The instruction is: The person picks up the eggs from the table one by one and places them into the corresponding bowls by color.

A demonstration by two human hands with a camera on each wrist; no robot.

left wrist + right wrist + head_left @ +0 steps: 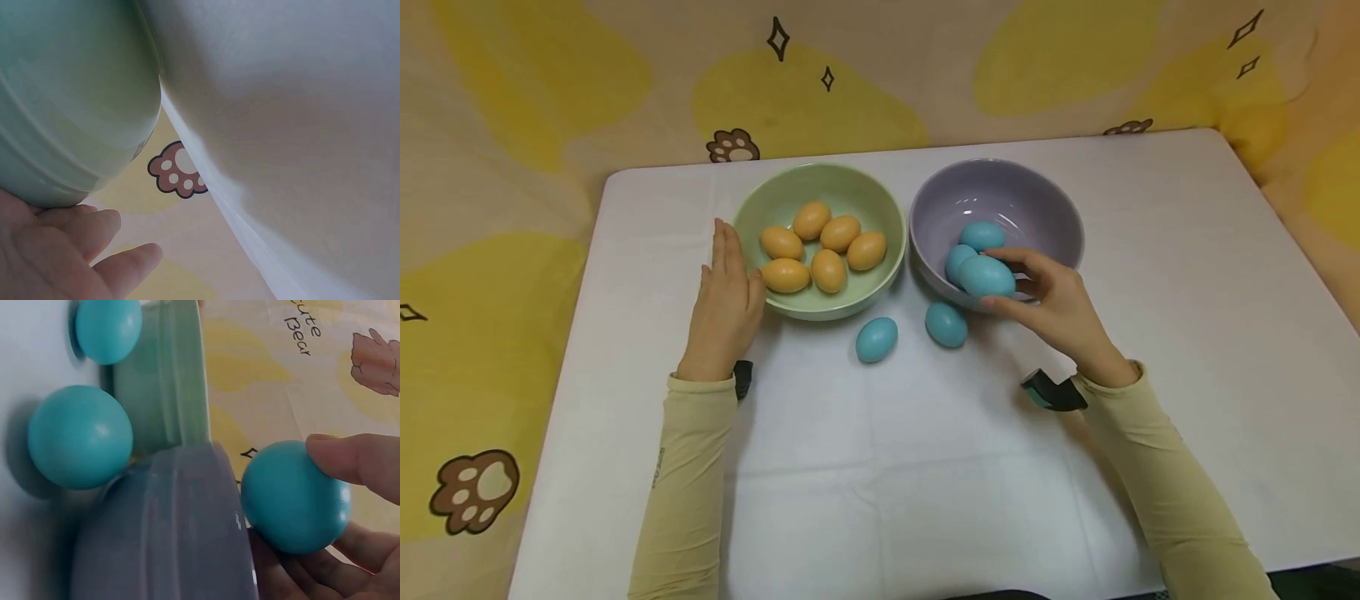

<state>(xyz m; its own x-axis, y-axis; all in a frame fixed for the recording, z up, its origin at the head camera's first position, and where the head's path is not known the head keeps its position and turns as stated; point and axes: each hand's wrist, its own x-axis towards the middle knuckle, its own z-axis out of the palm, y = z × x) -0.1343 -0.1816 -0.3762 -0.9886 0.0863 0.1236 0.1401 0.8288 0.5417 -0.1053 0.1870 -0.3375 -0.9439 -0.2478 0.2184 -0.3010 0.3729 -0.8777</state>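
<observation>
My right hand (pixel 1048 300) pinches a blue egg (pixel 295 497) between thumb and fingers, over the near rim of the purple bowl (pixel 1037 200). Two more blue eggs, one of them a far blue egg (pixel 982 236), lie inside that bowl. Against the left side of the green bowl (pixel 820 310) rests my left hand (pixel 724 308), its fingers straight. Several yellow eggs (pixel 828 271) are gathered in the green bowl. On the cloth in front of the bowls lie a left blue egg (pixel 876 340) and a right blue egg (pixel 946 325).
The two bowls stand side by side on a table with a white cloth (pixel 865 500). Yellow patterned fabric (pixel 850 83) with paw prints hangs behind the table and on both sides. Each wrist carries a dark strap, such as the right strap (pixel 1054 392).
</observation>
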